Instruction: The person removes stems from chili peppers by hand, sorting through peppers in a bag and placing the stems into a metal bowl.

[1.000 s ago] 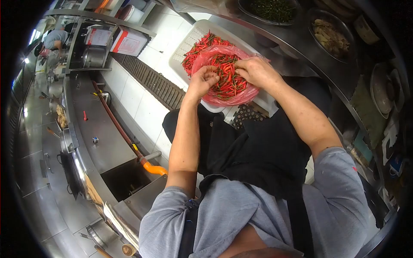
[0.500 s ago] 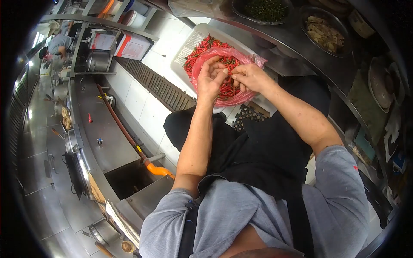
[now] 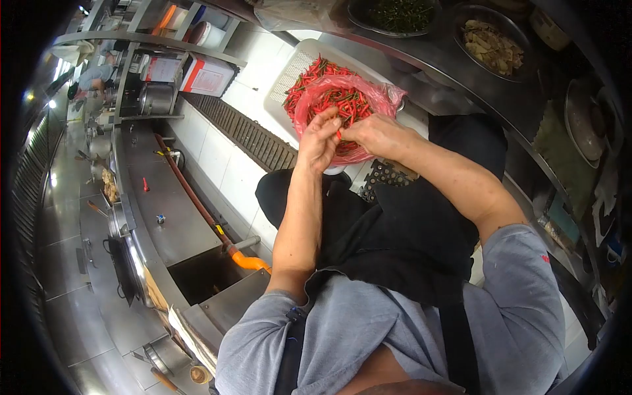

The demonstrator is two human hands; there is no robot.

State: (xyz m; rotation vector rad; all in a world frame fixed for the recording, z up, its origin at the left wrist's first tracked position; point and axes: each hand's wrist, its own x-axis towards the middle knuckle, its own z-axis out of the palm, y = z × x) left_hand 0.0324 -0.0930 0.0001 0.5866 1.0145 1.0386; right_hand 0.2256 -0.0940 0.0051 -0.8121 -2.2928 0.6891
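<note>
A small red chili pepper (image 3: 340,133) shows between my two hands. The curled fingers of my left hand (image 3: 319,141) close on it from one side. My right hand (image 3: 376,136) pinches at it from the other side, its fingertips partly hidden. Beneath both hands is an open pink plastic bag (image 3: 388,96) holding many red chili peppers (image 3: 342,102), some with green stems. The bag rests in a white perforated plastic basket (image 3: 279,91), where more chilies lie along the far side.
A dark counter at right holds a bowl of green pieces (image 3: 403,14) and a bowl of dried leaves (image 3: 494,49). A floor drain grate (image 3: 243,131) runs at left beside a steel cooking station (image 3: 168,227) with an orange pipe (image 3: 247,261). Another person (image 3: 95,78) stands far back left.
Both hands have shifted slightly down and toward the near rim of the bag. My right hand has turned more palm-down, and the red chili shows more clearly between the fingers.
</note>
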